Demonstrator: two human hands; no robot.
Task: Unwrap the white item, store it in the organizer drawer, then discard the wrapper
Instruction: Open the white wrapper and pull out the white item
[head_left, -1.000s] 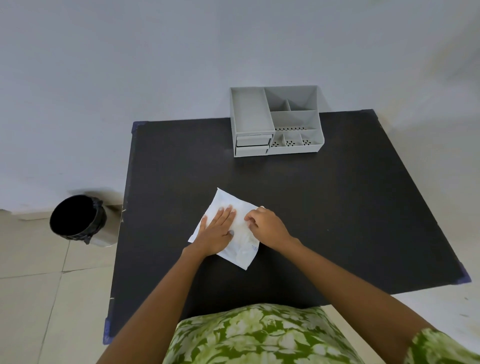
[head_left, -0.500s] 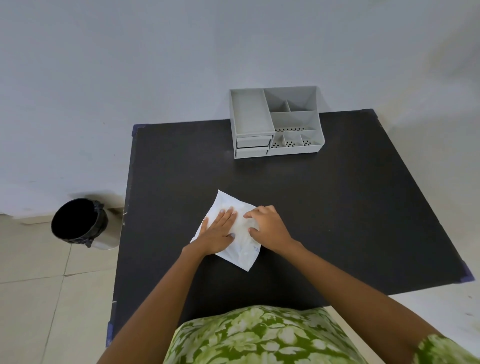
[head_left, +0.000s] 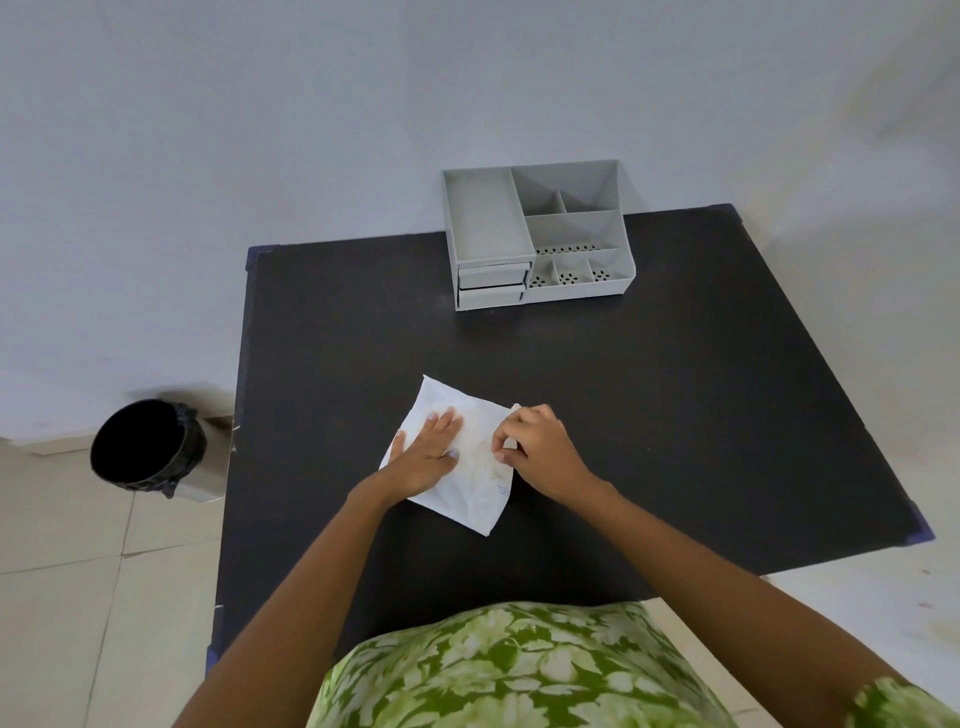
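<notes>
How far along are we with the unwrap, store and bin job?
Nothing is finished yet. In hand: the left hand presses the white packet flat on the black table while the right hand pinches its right edge. Left: store the item in an organizer drawer, both shut, then put the wrapper in the bin.

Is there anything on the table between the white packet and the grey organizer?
No. In the head view, only bare black table lies between the white packet and the grey organizer. Both hands are on the packet, at its near side.
</notes>
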